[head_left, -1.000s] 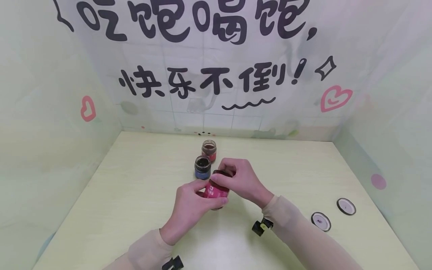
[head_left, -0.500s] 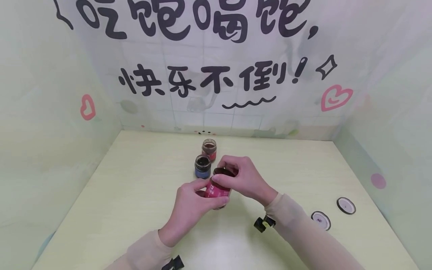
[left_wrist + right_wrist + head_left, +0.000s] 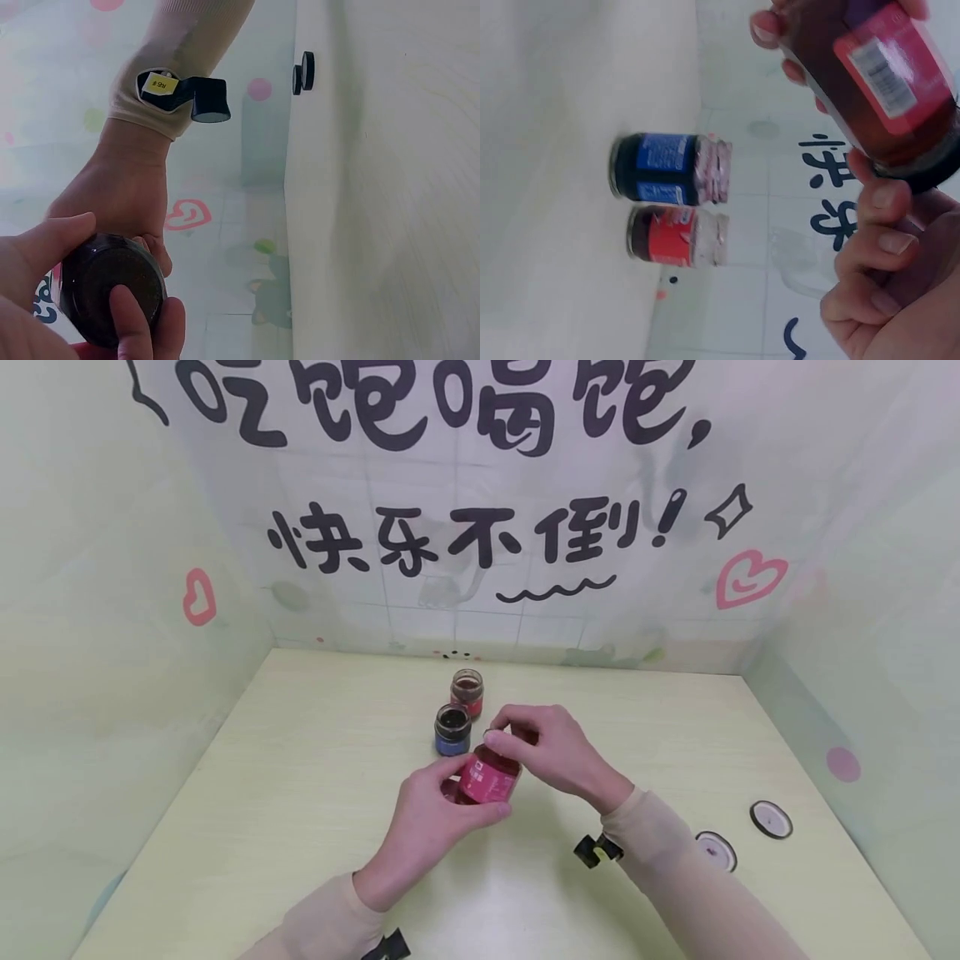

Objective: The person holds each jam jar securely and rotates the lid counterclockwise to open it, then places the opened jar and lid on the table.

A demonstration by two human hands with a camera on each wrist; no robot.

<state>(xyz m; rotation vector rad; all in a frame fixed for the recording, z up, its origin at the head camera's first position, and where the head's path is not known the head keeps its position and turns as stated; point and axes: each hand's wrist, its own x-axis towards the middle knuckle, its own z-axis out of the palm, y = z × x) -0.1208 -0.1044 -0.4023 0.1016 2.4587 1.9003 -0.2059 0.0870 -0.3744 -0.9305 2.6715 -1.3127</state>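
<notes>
A glass jar (image 3: 491,779) with a pink label and dark brown contents is held tilted above the table. My left hand (image 3: 431,814) grips it around the body, thumb on the near side. At its top, my right hand (image 3: 558,752) has curled fingers on the dark lid (image 3: 939,169), which sits at the jar's mouth in the right wrist view. From the head, most of this lid is hidden by the fingers. The left wrist view shows the jar's dark round base (image 3: 112,289) with left fingertips pressed on it.
Two lidless jars stand close together behind my hands, one blue-labelled (image 3: 452,731), one red-labelled (image 3: 468,692). Two lids (image 3: 716,852) (image 3: 771,819) lie inside-up on the table's right side. Printed walls (image 3: 480,627) enclose the table (image 3: 285,793) at back and sides.
The pink-labelled jar has risen slightly and tilted, so more of its label faces the head camera. My right hand and wrist have shifted a little to the right.
</notes>
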